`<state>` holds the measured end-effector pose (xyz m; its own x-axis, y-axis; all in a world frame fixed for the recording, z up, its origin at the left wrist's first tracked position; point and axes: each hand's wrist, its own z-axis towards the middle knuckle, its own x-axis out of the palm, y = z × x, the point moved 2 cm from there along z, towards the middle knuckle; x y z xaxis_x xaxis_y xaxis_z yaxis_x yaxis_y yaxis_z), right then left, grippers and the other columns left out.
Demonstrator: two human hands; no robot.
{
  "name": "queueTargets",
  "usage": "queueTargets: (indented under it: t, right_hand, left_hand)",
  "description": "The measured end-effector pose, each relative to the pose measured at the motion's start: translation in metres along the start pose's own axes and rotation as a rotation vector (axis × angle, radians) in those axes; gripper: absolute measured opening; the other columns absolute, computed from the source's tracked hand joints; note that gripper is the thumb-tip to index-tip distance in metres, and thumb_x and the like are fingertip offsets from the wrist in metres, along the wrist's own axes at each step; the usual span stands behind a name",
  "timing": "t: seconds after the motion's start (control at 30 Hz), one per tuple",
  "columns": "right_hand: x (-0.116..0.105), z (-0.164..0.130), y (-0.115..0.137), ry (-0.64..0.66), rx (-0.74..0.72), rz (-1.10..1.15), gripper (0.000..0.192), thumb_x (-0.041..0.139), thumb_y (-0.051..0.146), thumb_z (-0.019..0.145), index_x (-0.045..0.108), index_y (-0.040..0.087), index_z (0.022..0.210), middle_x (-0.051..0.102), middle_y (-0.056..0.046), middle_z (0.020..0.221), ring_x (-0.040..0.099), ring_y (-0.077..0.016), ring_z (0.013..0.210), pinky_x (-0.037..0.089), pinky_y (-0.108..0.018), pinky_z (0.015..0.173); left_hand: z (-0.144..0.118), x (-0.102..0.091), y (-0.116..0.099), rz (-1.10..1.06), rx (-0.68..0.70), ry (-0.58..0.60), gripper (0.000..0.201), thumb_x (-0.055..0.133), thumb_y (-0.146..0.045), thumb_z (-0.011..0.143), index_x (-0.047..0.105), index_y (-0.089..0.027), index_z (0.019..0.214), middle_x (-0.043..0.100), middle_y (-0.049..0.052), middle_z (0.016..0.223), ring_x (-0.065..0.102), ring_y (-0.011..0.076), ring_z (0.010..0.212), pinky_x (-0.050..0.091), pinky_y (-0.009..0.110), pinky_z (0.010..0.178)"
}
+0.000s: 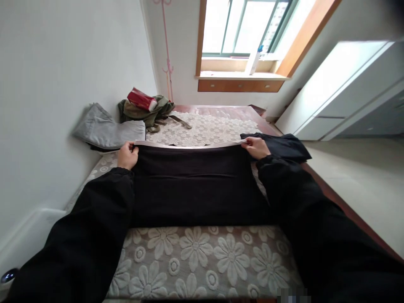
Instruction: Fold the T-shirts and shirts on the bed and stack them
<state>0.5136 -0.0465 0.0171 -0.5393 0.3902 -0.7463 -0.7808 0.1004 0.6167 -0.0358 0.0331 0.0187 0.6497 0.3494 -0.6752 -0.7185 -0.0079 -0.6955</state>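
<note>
A black garment with a white edge along its far side lies spread flat on a bed covered by a floral lace spread. My left hand pinches the far left corner of that white edge. The far right corner is gripped by my right hand. Both arms wear black sleeves and reach forward across the bed. The edge is stretched taut between the two hands.
A grey folded garment lies against the left wall. Behind it sits an olive garment with a red packet on top. Another black garment lies at the bed's right edge. White cabinets stand right, a window ahead.
</note>
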Motion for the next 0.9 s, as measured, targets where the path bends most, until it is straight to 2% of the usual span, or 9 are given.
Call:
queueTargets:
  t: [0.17,0.37,0.47,0.57,0.63,0.7,0.77,0.83,0.9]
  right_hand:
    - [0.021,0.001,-0.025,-0.055,-0.006,-0.140,0.029,0.060,0.038,0.082,0.075,0.018,0.096,0.073,-0.008,0.086,0.065,-0.0252,0.082,0.047,-0.035,0.079]
    - [0.038,-0.006,-0.033,-0.055,-0.045,-0.292,0.031,0.059,0.040,0.086,0.076,0.020,0.102,0.074,-0.013,0.090,0.064,-0.0364,0.104,0.044,-0.051,0.101]
    - [0.036,-0.009,-0.029,-0.047,-0.083,-0.335,0.038,0.061,0.039,0.088,0.073,0.018,0.118,0.075,-0.015,0.109,0.063,-0.0382,0.112,0.044,-0.055,0.104]
    - [0.020,-0.026,-0.016,-0.073,-0.193,-0.381,0.056,0.063,0.040,0.090,0.063,0.017,0.141,0.065,-0.018,0.139,0.059,-0.0405,0.125,0.045,-0.058,0.107]
    - [0.010,-0.049,0.000,0.008,-0.351,-0.354,0.055,0.060,0.045,0.095,0.061,0.020,0.144,0.059,-0.016,0.149,0.056,-0.0394,0.133,0.045,-0.058,0.111]
    - [0.007,-0.081,0.021,0.205,-0.540,-0.284,0.050,0.053,0.050,0.102,0.063,0.024,0.144,0.057,-0.012,0.153,0.055,-0.0345,0.139,0.043,-0.054,0.118]
    - [0.010,-0.116,0.041,0.396,-0.671,-0.249,0.054,0.046,0.053,0.106,0.058,0.026,0.151,0.051,-0.009,0.161,0.048,-0.0311,0.148,0.040,-0.050,0.124]
    - [0.019,-0.144,0.053,0.505,-0.705,-0.301,0.064,0.046,0.058,0.107,0.045,0.028,0.163,0.037,-0.007,0.171,0.035,-0.0334,0.157,0.032,-0.056,0.128]
    - [0.029,-0.162,0.054,0.568,-0.687,-0.377,0.075,0.048,0.064,0.105,0.033,0.029,0.169,0.025,-0.006,0.176,0.022,-0.0373,0.162,0.024,-0.064,0.129]
  left_hand:
    - [0.007,0.015,0.018,0.062,0.046,-0.020,0.035,0.057,-0.029,0.091,0.066,-0.015,0.122,0.074,0.014,0.111,0.072,0.0277,0.103,0.056,0.035,0.093]
    - [0.003,0.023,0.021,0.148,0.100,-0.007,0.034,0.061,-0.032,0.091,0.071,-0.017,0.120,0.076,0.012,0.109,0.072,0.0272,0.094,0.056,0.038,0.095]
    - [-0.002,0.015,0.019,0.214,0.148,-0.003,0.046,0.065,-0.033,0.089,0.066,-0.021,0.133,0.074,0.011,0.123,0.071,0.0298,0.105,0.054,0.042,0.102]
    - [-0.018,-0.005,0.013,0.348,0.268,0.047,0.063,0.066,-0.039,0.088,0.059,-0.018,0.147,0.063,0.015,0.145,0.063,0.0353,0.128,0.049,0.047,0.113]
    - [-0.043,-0.017,0.004,0.396,0.409,0.142,0.059,0.061,-0.044,0.092,0.062,-0.016,0.144,0.058,0.015,0.152,0.055,0.0355,0.140,0.042,0.048,0.122]
    - [-0.076,-0.024,-0.009,0.389,0.571,0.290,0.056,0.053,-0.049,0.098,0.063,-0.017,0.143,0.057,0.012,0.155,0.050,0.0327,0.146,0.035,0.047,0.127]
    - [-0.111,-0.021,-0.022,0.397,0.694,0.453,0.060,0.046,-0.053,0.102,0.058,-0.021,0.151,0.050,0.009,0.162,0.043,0.0312,0.153,0.027,0.051,0.131]
    - [-0.140,-0.013,-0.028,0.448,0.747,0.575,0.067,0.044,-0.057,0.103,0.048,-0.024,0.161,0.039,0.007,0.170,0.031,0.0329,0.160,0.017,0.058,0.133]
    - [-0.156,-0.005,-0.026,0.503,0.742,0.638,0.075,0.044,-0.061,0.102,0.038,-0.025,0.167,0.029,0.006,0.175,0.021,0.0356,0.163,0.011,0.064,0.132]
